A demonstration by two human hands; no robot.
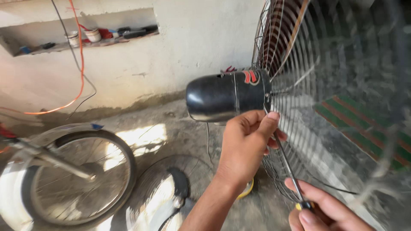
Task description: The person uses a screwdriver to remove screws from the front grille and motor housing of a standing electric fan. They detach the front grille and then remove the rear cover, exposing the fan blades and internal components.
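Note:
A large fan fills the right side: a black motor housing point(222, 96) with a wire guard point(325, 85) fixed to its front. My left hand point(246, 143) reaches up just below the housing, its fingertips pinching near the spot where the guard meets the motor. A screwdriver point(286, 164) with a thin metal shaft runs from that spot down to my right hand point(327, 211), which grips its handle at the bottom edge of the view. The shaft tip lies against my left fingers.
A bicycle wheel with a mudguard point(72, 171) lies at lower left. A second round fan guard point(167, 192) rests on the concrete floor. An orange cable point(79, 55) hangs down the wall below a recessed shelf with cups point(92, 34). A green striped mat point(368, 128) shows through the guard.

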